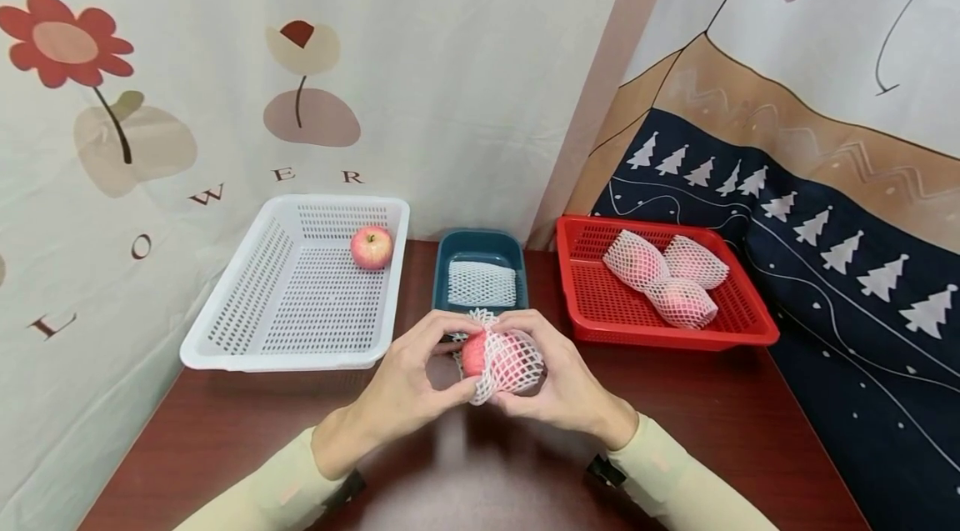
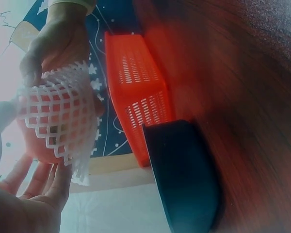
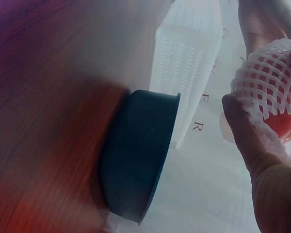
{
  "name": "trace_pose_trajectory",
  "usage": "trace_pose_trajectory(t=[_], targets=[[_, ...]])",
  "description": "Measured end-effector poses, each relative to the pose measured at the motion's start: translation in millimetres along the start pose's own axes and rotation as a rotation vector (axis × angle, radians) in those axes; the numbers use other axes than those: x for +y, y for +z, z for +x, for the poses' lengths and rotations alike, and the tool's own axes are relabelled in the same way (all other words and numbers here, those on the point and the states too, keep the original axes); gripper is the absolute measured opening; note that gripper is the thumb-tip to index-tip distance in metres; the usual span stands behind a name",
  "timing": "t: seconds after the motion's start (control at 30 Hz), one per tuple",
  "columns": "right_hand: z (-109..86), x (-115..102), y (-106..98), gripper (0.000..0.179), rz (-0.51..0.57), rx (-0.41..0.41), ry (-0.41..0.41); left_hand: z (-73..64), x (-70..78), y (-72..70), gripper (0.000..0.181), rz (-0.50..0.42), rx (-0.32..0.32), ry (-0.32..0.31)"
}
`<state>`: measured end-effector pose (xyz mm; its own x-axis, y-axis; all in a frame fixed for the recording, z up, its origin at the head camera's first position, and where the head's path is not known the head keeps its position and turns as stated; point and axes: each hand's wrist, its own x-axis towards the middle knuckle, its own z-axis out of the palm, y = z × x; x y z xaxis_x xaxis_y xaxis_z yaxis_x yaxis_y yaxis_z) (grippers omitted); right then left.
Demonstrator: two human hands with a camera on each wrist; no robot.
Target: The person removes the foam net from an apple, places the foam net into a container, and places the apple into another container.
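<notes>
Pinched an apple [image 1: 472, 356], partly inside a foam net [image 1: 517, 364], between left hand [image 1: 405, 373] and right hand [image 1: 566, 381], nearer than the teal tray [image 1: 480, 239]; apparently was fitting the net; next likely needed to cover the bare left side.

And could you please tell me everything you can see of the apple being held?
The apple is red, round and smooth-looking. A white net sleeve, apparently foam, covers its right side in the head view, leaving bare skin toward the left hand. It is held off the table, nearer the person than the dark teal tray. The right hand grips it through the net sleeve; the left hand holds it near the sleeve's edge.
</notes>
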<state>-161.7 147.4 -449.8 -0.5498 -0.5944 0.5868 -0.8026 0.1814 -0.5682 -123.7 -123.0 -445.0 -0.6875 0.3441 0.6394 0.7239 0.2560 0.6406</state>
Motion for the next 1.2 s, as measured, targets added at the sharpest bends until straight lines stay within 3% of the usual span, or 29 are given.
trace_pose_trajectory(t=[0.37,0.7,1.2], targets=[[-5.1,-3,-8,0.086,0.024,-0.023,0.046,5.5,5.1,-2.4,0.073,-0.046,-0.115,-0.094],[-4.7,-7,-10,0.088,0.056,-0.039,0.085,3.7,7.2,-2.0,0.073,-0.037,-0.091,-0.126],[-1.8,-6,-9,0.081,0.06,0.003,0.089,3.8,9.9,-6.1,0.074,-0.016,-0.089,-0.18]])
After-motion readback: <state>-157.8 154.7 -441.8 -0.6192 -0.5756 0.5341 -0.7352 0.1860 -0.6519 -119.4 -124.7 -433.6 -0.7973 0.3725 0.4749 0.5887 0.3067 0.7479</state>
